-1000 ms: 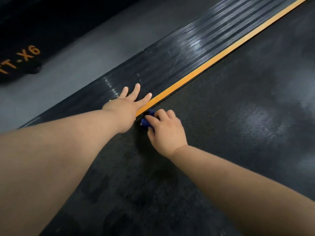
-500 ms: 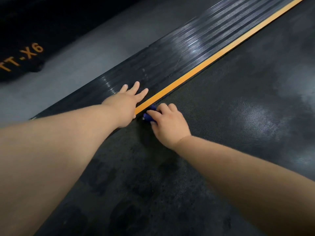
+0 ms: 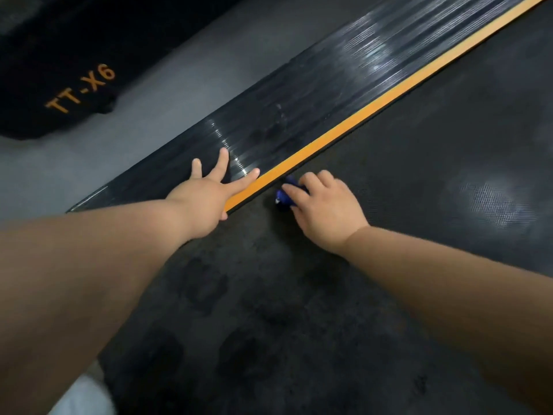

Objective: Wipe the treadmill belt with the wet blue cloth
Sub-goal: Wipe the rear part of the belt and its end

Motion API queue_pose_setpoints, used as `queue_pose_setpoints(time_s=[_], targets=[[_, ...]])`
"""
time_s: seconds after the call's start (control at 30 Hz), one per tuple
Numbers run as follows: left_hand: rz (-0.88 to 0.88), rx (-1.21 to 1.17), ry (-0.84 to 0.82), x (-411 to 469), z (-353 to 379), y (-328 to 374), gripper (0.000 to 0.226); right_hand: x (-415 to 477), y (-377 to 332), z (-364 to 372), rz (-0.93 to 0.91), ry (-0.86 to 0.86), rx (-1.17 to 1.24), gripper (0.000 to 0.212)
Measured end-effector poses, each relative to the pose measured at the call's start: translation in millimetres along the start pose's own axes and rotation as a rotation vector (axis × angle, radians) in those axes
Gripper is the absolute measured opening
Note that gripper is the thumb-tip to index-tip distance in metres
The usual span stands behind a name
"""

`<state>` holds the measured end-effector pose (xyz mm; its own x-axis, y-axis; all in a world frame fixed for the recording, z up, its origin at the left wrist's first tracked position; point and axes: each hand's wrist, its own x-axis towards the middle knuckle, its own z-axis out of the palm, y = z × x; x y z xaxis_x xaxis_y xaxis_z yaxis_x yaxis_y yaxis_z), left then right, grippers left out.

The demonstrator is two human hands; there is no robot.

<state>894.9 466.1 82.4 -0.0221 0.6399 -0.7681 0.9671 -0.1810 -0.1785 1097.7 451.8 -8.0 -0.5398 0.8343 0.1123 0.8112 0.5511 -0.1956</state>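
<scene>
— We see that the right hand (image 3: 326, 211) has slid rightward since a second ago. Then it lay almost against the left hand (image 3: 206, 196); now a clear gap of belt shows between them.

— We agree, and the blue cloth (image 3: 284, 199) has gone with it. It was tucked by the left thumb and now sits apart from that hand. The left fingers have also fanned wider.

— Where do we put the cloth now?

— On the treadmill belt (image 3: 389, 235), at its left edge, just beside the orange stripe (image 3: 359, 115). The right hand's grip is clenched on it, with the fingers curled over the wad and pressing it to the belt.

— And the left?

— Its grip is released. The palm lies flat with straight, spread fingers on the ribbed side rail (image 3: 314, 94), the heel of the hand crosses the stripe, and it holds nothing.

— Which way does the cloth run?

— It is bunched and mostly hidden under the fingers, so we cannot tell its full shape. The blue part we do see runs from lower left to upper right, roughly along the stripe.

— Beyond the rail we see grey floor (image 3: 149, 70) and a black base lettered TT-X6 (image 3: 80, 88). The near belt shows darker patches (image 3: 239, 354).
</scene>
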Motion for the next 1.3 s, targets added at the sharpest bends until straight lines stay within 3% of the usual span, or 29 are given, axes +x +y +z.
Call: queue_pose_setpoints(time_s=[0.2,0.27,0.37,0.47,0.53,0.57,0.63,0.7,0.87,1.0,1.1,1.17,1.3], targets=[[-0.001,-0.044,0.026,5,6,-1,0.120,21,42,-20,0.580,0.013,0.019,0.040],[0.006,-0.025,0.045,9,7,1,0.117,15,19,-21,0.536,-0.074,0.043,0.051],[0.004,-0.037,0.060,11,9,-1,0.114,0,-22,-21,0.282,-0.215,0.117,0.064],[0.029,-0.040,0.081,12,8,-3,0.114,-11,-24,-24,0.065,-0.327,0.148,0.061],[0.033,-0.048,0.078,13,11,-5,0.121,-6,-4,-28,-0.015,-0.266,0.060,0.055],[0.036,-0.050,0.082,15,13,-6,0.124,-3,12,-31,0.080,-0.198,0.018,0.053],[0.053,-0.049,0.114,21,14,-6,0.126,2,49,-40,0.448,-0.121,-0.055,0.050],[0.060,-0.039,0.123,20,16,-10,0.124,9,46,-42,0.633,-0.171,-0.045,0.048],[0.096,0.011,0.166,26,20,-14,0.119,1,-63,-19,0.646,-0.188,0.124,0.060],[0.159,0.058,0.163,18,24,-28,0.103,-6,-74,-21,0.535,-0.235,0.149,0.058],[0.256,0.120,0.150,16,31,-53,0.098,3,-39,-32,0.849,-0.076,0.178,0.056],[0.311,0.156,0.112,17,35,-70,0.098,11,-32,-32,1.010,-0.093,0.166,0.058],[0.375,0.139,0.099,23,36,-75,0.099,25,-80,-17,0.940,-0.124,0.171,0.054]])
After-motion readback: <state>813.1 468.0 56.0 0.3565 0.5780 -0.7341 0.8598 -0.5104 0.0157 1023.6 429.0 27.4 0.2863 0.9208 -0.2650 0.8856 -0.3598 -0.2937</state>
